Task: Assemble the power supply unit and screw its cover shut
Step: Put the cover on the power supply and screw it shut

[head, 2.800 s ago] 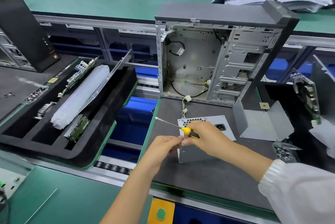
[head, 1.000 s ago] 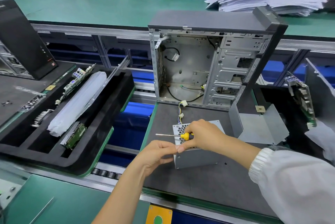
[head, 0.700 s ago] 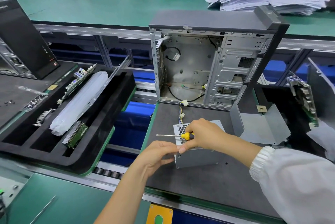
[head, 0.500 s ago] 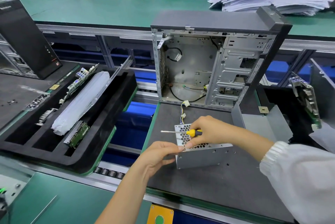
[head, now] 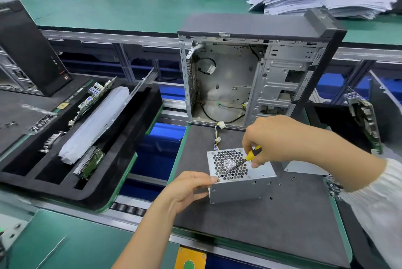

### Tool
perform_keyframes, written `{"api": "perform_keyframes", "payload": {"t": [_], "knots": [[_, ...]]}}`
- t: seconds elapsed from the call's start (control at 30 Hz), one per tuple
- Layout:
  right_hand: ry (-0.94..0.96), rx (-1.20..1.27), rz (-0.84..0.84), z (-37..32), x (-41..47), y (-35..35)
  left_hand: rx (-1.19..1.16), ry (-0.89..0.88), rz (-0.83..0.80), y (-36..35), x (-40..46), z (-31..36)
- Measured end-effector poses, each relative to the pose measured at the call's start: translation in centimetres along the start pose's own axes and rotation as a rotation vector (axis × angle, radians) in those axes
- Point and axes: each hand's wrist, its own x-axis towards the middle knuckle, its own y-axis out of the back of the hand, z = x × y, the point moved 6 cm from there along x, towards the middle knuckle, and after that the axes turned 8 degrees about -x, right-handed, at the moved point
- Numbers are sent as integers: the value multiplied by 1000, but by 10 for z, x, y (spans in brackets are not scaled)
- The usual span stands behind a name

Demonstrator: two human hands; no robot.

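Your right hand (head: 276,138) grips the screwdriver (head: 243,161), tip pointing toward 7 o'clock over the power supply (head: 241,178); your left hand (head: 189,188) pinches a screw (head: 218,180) at its corner

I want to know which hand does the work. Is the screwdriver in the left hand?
No, the right hand grips the yellow-handled screwdriver, while the left hand holds the power supply corner.
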Motion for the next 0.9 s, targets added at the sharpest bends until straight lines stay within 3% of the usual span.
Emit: {"api": "perform_keyframes", "payload": {"t": [0.63, 0.9], "knots": [[16, -55, -50, -18, 5, 2, 10, -10, 17, -1, -1, 3], [115, -315, 64, -52, 12, 31, 20, -18, 1, -3, -4, 4]]}}
